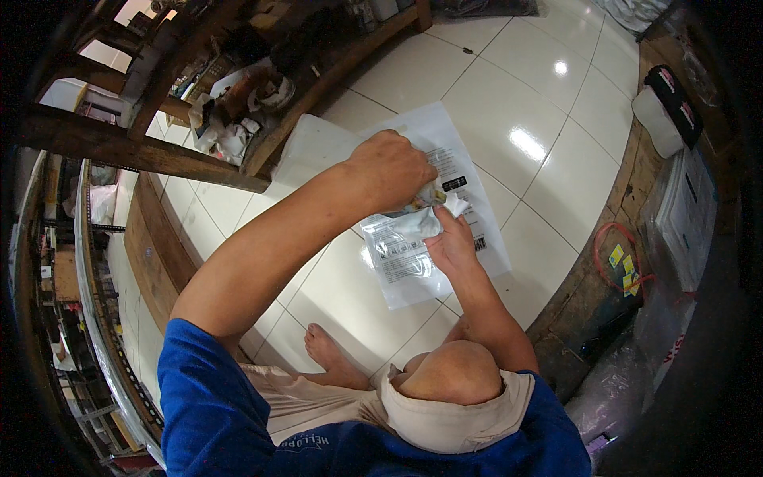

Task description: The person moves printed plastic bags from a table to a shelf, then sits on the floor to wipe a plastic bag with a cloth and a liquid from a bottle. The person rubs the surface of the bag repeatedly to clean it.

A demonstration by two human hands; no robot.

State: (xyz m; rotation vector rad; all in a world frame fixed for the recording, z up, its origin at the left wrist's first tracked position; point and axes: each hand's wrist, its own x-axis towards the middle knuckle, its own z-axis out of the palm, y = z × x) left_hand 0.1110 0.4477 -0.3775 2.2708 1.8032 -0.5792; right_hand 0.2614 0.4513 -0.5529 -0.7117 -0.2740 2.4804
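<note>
My left hand (392, 168) is closed, knuckles up, over a small crumpled bundle (427, 196) with whitish and yellowish patches. Its fingers hide most of that bundle, so its kind is unclear. Close beside it, my right hand (455, 245) pinches a white piece of film (420, 225) between thumb and fingers. Both hands are above a large white plastic bag (407, 280) with dark print and a glossy surface, which lies on the tiles. A pale translucent sheet (311, 145) sits at the bag's left, partly behind my left forearm.
White floor tiles (532, 195) surround the bag. A wooden rack (334, 67) with cluttered goods stands at far left, shelving (95, 262) at left. Along the right run a wooden ledge (592, 278), a red strap (598, 253), a black-and-white cap (670, 110) and wrapped stacks (685, 215).
</note>
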